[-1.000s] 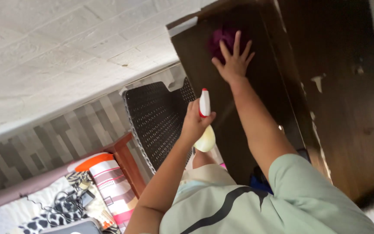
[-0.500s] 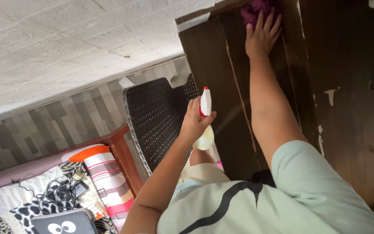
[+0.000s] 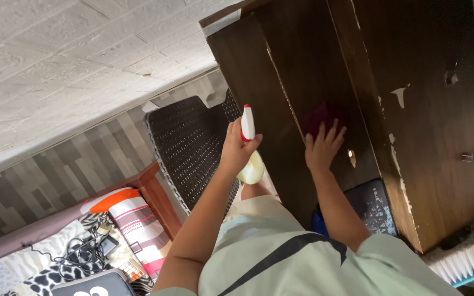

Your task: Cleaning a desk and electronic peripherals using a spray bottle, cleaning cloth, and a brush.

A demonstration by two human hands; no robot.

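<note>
Cloth (image 3: 318, 115) is getting pressed flat on the wardrobe (image 3: 303, 66) door by the right hand (image 3: 320, 151), fingers spread; left hand (image 3: 236, 151) is gripping a spray bottle (image 3: 248, 148) beside it. Looks mid-wipe, probably needing more strokes lower down.

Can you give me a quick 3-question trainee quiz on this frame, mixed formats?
1. True or false: the left hand grips a spray bottle with a white and red head.
2. Multiple choice: the right hand presses a purple cloth against A) the woven black chair, B) the dark wooden cabinet door, C) the striped pillow.
3. Fill in: the woven black chair stands to the ___ of the cabinet in the picture.

Key: 1 true; 2 B; 3 left.
</note>
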